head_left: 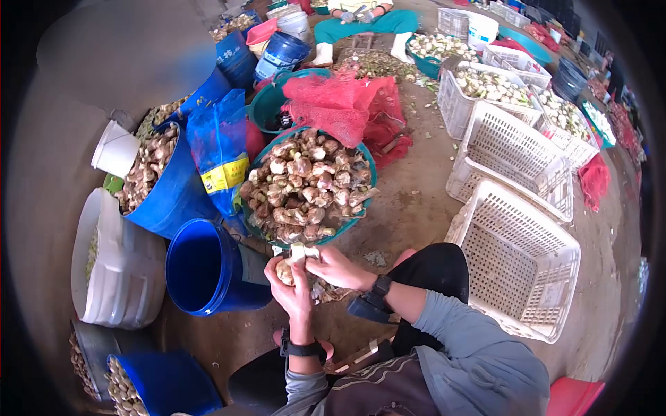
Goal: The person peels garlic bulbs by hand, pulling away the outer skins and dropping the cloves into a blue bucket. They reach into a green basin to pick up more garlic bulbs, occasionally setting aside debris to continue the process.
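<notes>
My left hand (294, 295) is closed around a pale garlic bulb (284, 272), whose thick white stalk points up. Close against it, my right hand (343, 270) has its fingers pinched at the stalk's side. Whether a small tool sits in that hand is hidden. Just beyond both hands stands a green basin (365, 208) heaped with brown-skinned garlic bulbs (305, 184). Bits of peel (329, 292) lie on the floor below my hands.
A blue bucket (198, 267) stands left of my hands, with a white tub (128, 263) beyond it. White crates (531, 260) line the right side. Red mesh bags (333, 104) lie behind the basin. A person in green trousers (364, 28) sits farther back.
</notes>
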`<control>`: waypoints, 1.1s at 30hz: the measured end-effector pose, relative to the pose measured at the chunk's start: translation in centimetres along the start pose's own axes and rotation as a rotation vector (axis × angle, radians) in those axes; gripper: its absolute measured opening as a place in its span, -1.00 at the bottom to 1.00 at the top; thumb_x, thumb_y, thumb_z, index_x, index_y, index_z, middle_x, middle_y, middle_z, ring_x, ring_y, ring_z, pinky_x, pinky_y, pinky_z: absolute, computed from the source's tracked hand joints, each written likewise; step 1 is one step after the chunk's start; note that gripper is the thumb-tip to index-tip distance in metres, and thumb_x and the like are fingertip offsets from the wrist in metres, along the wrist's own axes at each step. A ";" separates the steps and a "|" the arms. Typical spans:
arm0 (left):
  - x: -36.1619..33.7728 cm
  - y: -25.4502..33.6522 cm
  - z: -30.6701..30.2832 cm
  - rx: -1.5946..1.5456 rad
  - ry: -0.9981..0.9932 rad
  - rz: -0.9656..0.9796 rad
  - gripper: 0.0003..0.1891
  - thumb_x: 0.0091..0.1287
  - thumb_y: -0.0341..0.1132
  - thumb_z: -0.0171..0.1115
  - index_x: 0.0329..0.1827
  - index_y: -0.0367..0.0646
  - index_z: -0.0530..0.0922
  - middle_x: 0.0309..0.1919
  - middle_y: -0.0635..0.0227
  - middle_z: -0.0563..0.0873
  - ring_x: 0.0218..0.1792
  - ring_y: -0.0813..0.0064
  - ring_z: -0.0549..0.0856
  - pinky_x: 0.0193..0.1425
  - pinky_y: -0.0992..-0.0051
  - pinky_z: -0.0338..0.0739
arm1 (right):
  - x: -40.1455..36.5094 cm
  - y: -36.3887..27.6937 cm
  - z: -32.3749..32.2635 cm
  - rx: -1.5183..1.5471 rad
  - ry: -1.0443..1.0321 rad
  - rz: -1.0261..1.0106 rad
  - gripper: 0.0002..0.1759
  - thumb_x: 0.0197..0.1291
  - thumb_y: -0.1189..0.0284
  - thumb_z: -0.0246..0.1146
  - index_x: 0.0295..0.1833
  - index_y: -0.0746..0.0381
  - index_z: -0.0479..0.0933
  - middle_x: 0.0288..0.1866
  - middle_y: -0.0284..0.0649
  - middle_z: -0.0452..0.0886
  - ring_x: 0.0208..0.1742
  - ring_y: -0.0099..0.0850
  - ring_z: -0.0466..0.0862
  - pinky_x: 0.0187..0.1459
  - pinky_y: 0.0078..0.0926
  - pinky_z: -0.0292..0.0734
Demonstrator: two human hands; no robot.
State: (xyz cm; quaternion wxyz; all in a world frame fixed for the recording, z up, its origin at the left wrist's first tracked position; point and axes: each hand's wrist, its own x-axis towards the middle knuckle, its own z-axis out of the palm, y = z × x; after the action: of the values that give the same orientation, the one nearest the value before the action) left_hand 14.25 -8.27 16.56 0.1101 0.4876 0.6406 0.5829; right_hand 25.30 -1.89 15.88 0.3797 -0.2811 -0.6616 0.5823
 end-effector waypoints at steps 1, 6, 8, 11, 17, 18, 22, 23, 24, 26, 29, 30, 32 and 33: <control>0.1 -0.1 0.1 -0.056 -0.016 -0.032 -0.70 0.34 -0.29 0.14 0.04 -0.21 0.37 -0.23 0.25 0.55 -0.29 0.51 0.55 -0.21 0.53 0.48 | -0.1 0.0 0.1 -0.002 0.010 -0.001 -0.78 0.24 0.42 0.10 -0.07 0.32 0.47 -0.53 -0.13 0.47 -0.53 -0.51 0.38 -0.46 -0.48 0.33; 1.5 -0.4 -0.8 -0.952 -0.263 -0.710 -0.57 0.36 0.07 -0.16 -0.12 -0.12 0.47 -0.54 0.42 0.55 -0.68 0.58 0.43 -0.68 0.57 0.26 | -0.1 0.3 0.0 -0.086 0.085 -0.167 -0.80 0.23 0.42 0.11 -0.14 0.34 0.44 -0.49 -0.11 0.51 -0.50 -0.50 0.51 -0.44 -0.47 0.39; 1.8 -0.7 -1.3 -0.987 -0.369 -0.758 -0.55 0.38 0.08 -0.18 -0.16 -0.13 0.49 -0.56 0.42 0.56 -0.68 0.59 0.44 -0.68 0.57 0.28 | 0.1 0.0 0.1 0.291 -0.106 -0.080 -0.78 0.31 0.44 0.06 -0.02 0.33 0.41 -0.42 -0.21 0.59 -0.54 -0.52 0.58 -0.50 -0.53 0.49; 1.1 -0.8 -0.5 -0.655 -0.235 -0.573 -0.58 0.43 0.00 -0.12 0.09 -0.16 0.38 -0.46 0.38 0.56 -0.63 0.62 0.47 -0.64 0.63 0.34 | 0.5 0.1 -0.4 0.346 -0.141 0.047 -0.74 0.35 0.41 0.05 0.07 0.30 0.36 -0.38 -0.30 0.58 -0.59 -0.59 0.55 -0.57 -0.67 0.46; 1.6 0.8 -2.9 0.226 -0.174 0.261 -0.24 0.01 -0.17 0.46 0.22 -0.23 0.23 -0.15 0.17 0.52 -0.25 0.33 0.57 -0.15 0.39 0.51 | 0.1 -1.3 -0.5 0.533 -0.129 0.238 -0.82 0.33 0.40 0.09 -0.14 0.30 0.48 -0.54 -0.43 0.46 -0.63 -0.72 0.41 -0.62 -0.77 0.29; 1.6 0.2 -3.1 -0.034 -0.223 0.039 -0.27 0.05 -0.08 0.41 0.20 -0.22 0.25 -0.18 0.18 0.53 -0.34 0.38 0.58 -0.30 0.45 0.50 | 0.1 -1.6 -0.6 0.565 -0.155 0.233 -0.81 0.33 0.38 0.09 -0.19 0.29 0.48 -0.55 -0.43 0.45 -0.63 -0.70 0.41 -0.59 -0.75 0.31; 2.6 -2.3 -3.3 -1.035 -0.616 -0.597 -0.31 0.29 0.26 -0.11 0.07 -0.27 0.40 -0.44 0.28 0.60 -0.57 0.52 0.56 -0.65 0.53 0.42 | -0.1 -1.3 -0.8 0.651 -0.254 0.189 -0.81 0.34 0.35 0.09 -0.20 0.26 0.48 -0.47 -0.43 0.47 -0.49 -0.68 0.46 -0.45 -0.72 0.35; 2.4 -2.8 -3.0 -1.062 -0.619 -0.725 -0.31 0.33 0.26 -0.18 0.05 -0.29 0.42 -0.47 0.28 0.61 -0.57 0.53 0.56 -0.63 0.54 0.43 | 0.2 -1.5 -1.3 0.484 -0.236 0.143 -0.81 0.34 0.35 0.08 -0.17 0.26 0.49 -0.44 -0.43 0.48 -0.45 -0.69 0.48 -0.42 -0.73 0.35; 2.1 -3.0 -2.4 -0.875 -0.555 -0.662 -0.41 0.39 0.17 -0.16 0.10 -0.25 0.33 -0.37 0.24 0.59 -0.52 0.53 0.58 -0.58 0.56 0.47 | 0.5 -1.1 -1.3 0.419 -0.154 0.088 -0.84 0.27 0.45 0.11 -0.09 0.27 0.49 -0.23 -0.31 0.55 -0.25 -0.52 0.58 -0.26 -0.60 0.46; 1.0 -2.7 -1.2 -0.674 -0.395 -0.508 -0.42 0.37 0.06 0.01 0.22 -0.19 0.16 -0.20 0.20 0.54 -0.47 0.57 0.57 -0.54 0.64 0.48 | 1.4 -0.1 -1.3 -0.005 -0.027 -0.217 -0.80 0.21 0.51 0.13 -0.04 0.27 0.48 -0.07 -0.25 0.52 -0.11 -0.40 0.57 -0.14 -0.51 0.47; 0.4 -3.6 0.2 -0.674 -0.280 -0.310 -0.39 0.33 -0.07 0.17 0.26 -0.17 0.07 -0.15 0.27 0.52 -0.37 0.62 0.59 -0.48 0.69 0.49 | 0.9 -0.5 -0.4 -0.318 -0.058 -0.541 -0.65 0.13 0.62 0.10 0.07 0.28 0.38 0.28 -0.09 0.35 0.30 -0.11 0.37 0.27 -0.28 0.28; 0.1 -3.7 0.7 -0.685 -0.222 -0.286 -0.41 0.33 -0.07 0.17 0.24 -0.16 0.09 -0.16 0.28 0.53 -0.37 0.62 0.59 -0.47 0.69 0.49 | 0.8 -1.2 -0.3 -0.295 -0.068 -0.522 -0.67 0.14 0.62 0.10 0.06 0.29 0.38 0.28 -0.09 0.36 0.29 -0.10 0.38 0.26 -0.28 0.29; -0.1 -3.6 1.2 -0.697 -0.167 -0.262 -0.43 0.33 -0.08 0.17 0.22 -0.16 0.11 -0.17 0.29 0.53 -0.36 0.62 0.59 -0.46 0.69 0.49 | 0.8 -1.3 -0.1 -0.274 -0.076 -0.503 -0.69 0.15 0.61 0.09 0.04 0.30 0.38 0.28 -0.10 0.37 0.27 -0.10 0.39 0.25 -0.27 0.31; -0.3 -3.3 1.1 -0.684 -0.180 -0.257 -0.47 0.35 -0.07 0.14 0.21 -0.13 0.15 -0.14 0.32 0.51 -0.24 0.60 0.57 -0.33 0.64 0.50 | 0.8 -1.2 -0.1 -0.266 -0.035 -0.495 -0.71 0.15 0.64 0.08 0.03 0.30 0.39 0.19 -0.12 0.43 0.18 -0.15 0.47 0.16 -0.29 0.39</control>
State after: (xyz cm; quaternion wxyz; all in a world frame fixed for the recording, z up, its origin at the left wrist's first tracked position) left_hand 13.56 -7.27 13.27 0.3946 0.3878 0.4527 0.6993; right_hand 25.01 -1.39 17.16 0.4588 -0.1481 -0.7871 0.3848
